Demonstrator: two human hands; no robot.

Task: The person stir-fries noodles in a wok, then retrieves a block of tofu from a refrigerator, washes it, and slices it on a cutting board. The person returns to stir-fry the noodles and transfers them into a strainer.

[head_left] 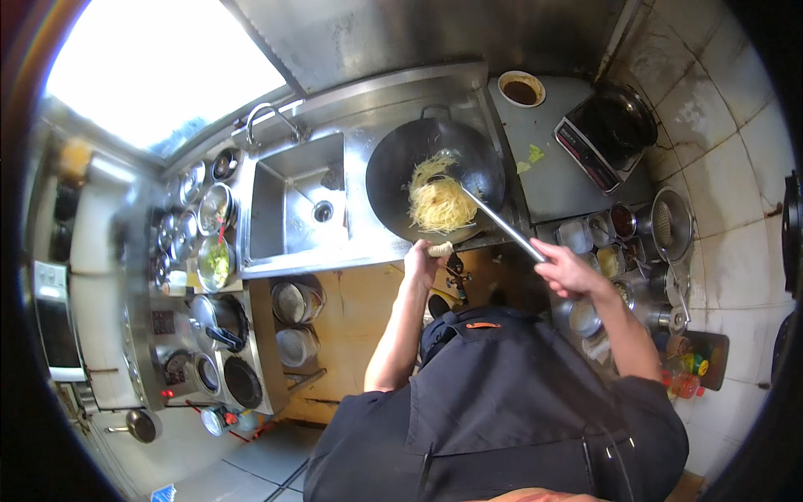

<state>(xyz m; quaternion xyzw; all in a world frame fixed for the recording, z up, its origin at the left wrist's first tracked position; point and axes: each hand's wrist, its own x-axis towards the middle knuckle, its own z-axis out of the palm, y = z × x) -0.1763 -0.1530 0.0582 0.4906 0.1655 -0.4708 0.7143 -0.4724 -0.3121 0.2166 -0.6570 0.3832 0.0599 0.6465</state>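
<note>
Counter: a wide stainless-steel counter point(364, 117) with a raised back edge, carrying sink and wok side by side
Wok: a broad, round, black metal wok point(389, 167), just right of the sink
Sink: a square stainless-steel sink point(280, 226) with a round drain
Cooktop: a black-and-white portable cooktop point(585, 155), a black round pot on it, to the wok's right
Noodles: a loose heap of pale yellow, thin noodles point(439, 207), inside the wok toward its near side
Utensil: a long, silver metal utensil point(502, 222), slanting over the rim — its head partly hidden among noodles
Right hand: the right hand point(570, 269) grips the utensil's upper end
Left hand: the left hand point(421, 266) is closed on a pale, ribbed grip point(440, 249) at the wok's near rim
Bowl: a round white bowl point(504, 84) of brown sauce — beyond the wok, to the right
</note>
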